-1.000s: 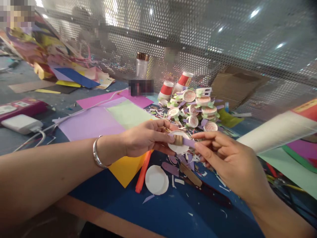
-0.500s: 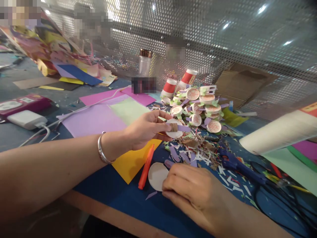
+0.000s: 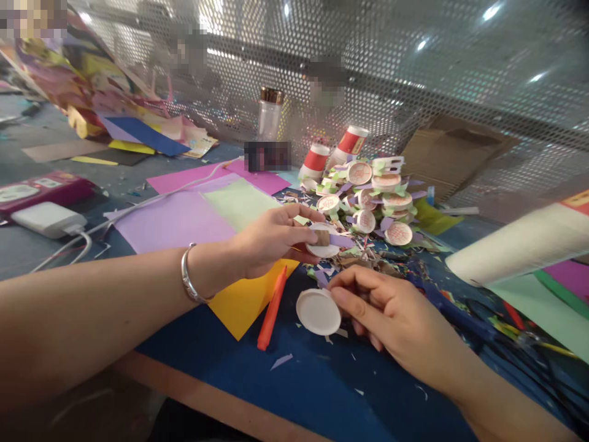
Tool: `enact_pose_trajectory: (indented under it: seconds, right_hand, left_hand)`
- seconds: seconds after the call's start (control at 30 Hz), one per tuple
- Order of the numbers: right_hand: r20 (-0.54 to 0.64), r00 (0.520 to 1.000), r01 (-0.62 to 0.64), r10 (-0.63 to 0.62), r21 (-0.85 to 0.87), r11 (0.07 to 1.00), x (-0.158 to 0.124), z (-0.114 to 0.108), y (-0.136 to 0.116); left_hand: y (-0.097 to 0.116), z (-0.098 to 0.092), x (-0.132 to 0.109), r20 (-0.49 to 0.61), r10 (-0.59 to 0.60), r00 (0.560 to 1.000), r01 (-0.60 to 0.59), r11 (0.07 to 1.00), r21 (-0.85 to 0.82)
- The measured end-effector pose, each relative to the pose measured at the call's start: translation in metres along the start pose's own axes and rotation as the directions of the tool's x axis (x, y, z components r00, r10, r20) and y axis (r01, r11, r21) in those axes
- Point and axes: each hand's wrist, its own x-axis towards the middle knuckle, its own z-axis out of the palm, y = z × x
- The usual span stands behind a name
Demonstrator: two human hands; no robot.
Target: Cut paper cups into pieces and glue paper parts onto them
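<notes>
My left hand (image 3: 280,239) is closed on a round white paper disc (image 3: 322,249) with a brown patch and a purple strip (image 3: 340,241) sticking out to the right. Nearer to me, my right hand (image 3: 391,307) pinches the edge of a second white paper disc (image 3: 319,312), tilted up off the table. An orange marker (image 3: 272,307) lies left of that disc, partly on a yellow-orange paper sheet (image 3: 239,307). Beyond both hands stands a pile of small paper-disc pieces (image 3: 368,196) with red drawn patterns and green and purple strips.
Stacked paper cups (image 3: 316,161) and a clear bottle (image 3: 269,116) stand at the back by a perforated metal panel (image 3: 391,73). A blue glue gun (image 3: 451,310) with black cables lies right. Purple paper (image 3: 175,221), a white charger (image 3: 48,219) and a long white roll (image 3: 515,245) surround the hands.
My right hand has lifted the second white disc off the table and moved it slightly up and to the right. My left hand stays nearly still with its disc.
</notes>
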Motion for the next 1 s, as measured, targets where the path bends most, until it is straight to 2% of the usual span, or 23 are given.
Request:
enact_pose_trajectory:
  seconds: [0.2, 0.43, 0.57, 0.73, 0.93, 1.0]
  right_hand:
    - [-0.126, 0.975, 0.143, -0.185, -0.285, 0.948, -0.002, 0.005, 0.001]
    - [-0.115, 0.925, 0.254, -0.361, -0.518, 0.816, 0.000, 0.016, 0.001]
    - [-0.049, 0.902, 0.329, -0.428, -0.564, 0.757, -0.003, 0.023, 0.000]
    - [-0.014, 0.890, 0.352, -0.455, -0.614, 0.707, -0.004, 0.028, 0.001]
    - [0.012, 0.899, 0.364, -0.438, -0.577, 0.731, -0.004, 0.026, -0.001]
    - [-0.005, 0.888, 0.376, -0.461, -0.568, 0.732, -0.007, 0.022, -0.003]
  left_hand:
    - [0.000, -0.001, 0.001, -0.034, 0.005, 0.999, -0.005, 1.000, -0.002]
    - [-0.002, -0.001, 0.002, -0.053, 0.022, 0.998, -0.023, 0.999, -0.022]
    - [-0.002, -0.002, 0.002, -0.049, 0.031, 0.998, -0.033, 0.999, -0.038]
    - [-0.005, -0.004, 0.003, -0.008, 0.060, 0.998, -0.061, 0.996, -0.064]
    - [-0.007, -0.001, 0.002, 0.067, 0.062, 0.996, -0.060, 0.998, -0.030]
    - [-0.007, -0.001, 0.001, 0.090, 0.059, 0.994, -0.056, 0.998, -0.034]
